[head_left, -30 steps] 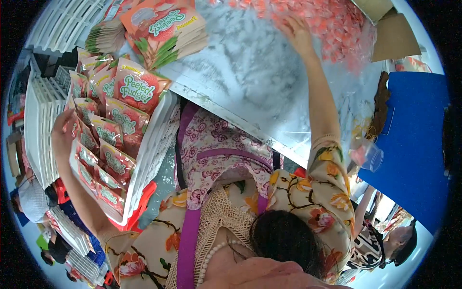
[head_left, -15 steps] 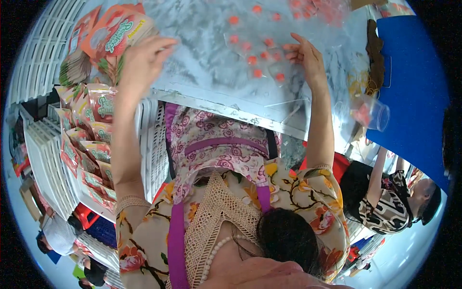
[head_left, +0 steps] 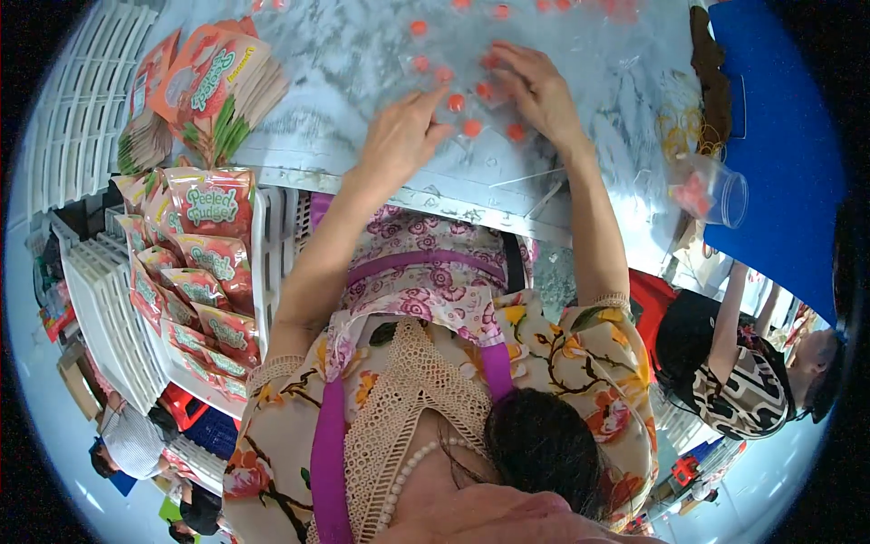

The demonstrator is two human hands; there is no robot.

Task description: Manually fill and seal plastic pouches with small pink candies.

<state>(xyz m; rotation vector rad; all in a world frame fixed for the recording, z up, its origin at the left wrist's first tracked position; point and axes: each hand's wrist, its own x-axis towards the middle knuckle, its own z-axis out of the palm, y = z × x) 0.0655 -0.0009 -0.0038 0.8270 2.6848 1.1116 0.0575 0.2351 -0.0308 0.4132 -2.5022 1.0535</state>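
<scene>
Both my hands rest on a grey marbled tabletop (head_left: 344, 63) among several small clear wrapped sweets with orange-red centres (head_left: 458, 102). My left hand (head_left: 399, 136) lies flat with fingers spread, its fingertips next to the sweets. My right hand (head_left: 539, 91) covers a few of them, fingers bent and spread; I cannot tell whether it pinches one. A fanned stack of flat orange-pink snack pouches (head_left: 217, 82) lies at the table's left end.
A white rack (head_left: 258, 272) at my left holds rows of filled pink pouches (head_left: 208, 204). White trays (head_left: 86, 109) are stacked further left. A clear plastic cup (head_left: 720, 195) with red pieces lies beside a blue surface (head_left: 779, 136) at right. Another person (head_left: 734, 376) sits lower right.
My left hand left the pouch rack, rose to the table and now lies flat beside the sweets. My right hand drew nearer with the sweets. The view tilted toward the table.
</scene>
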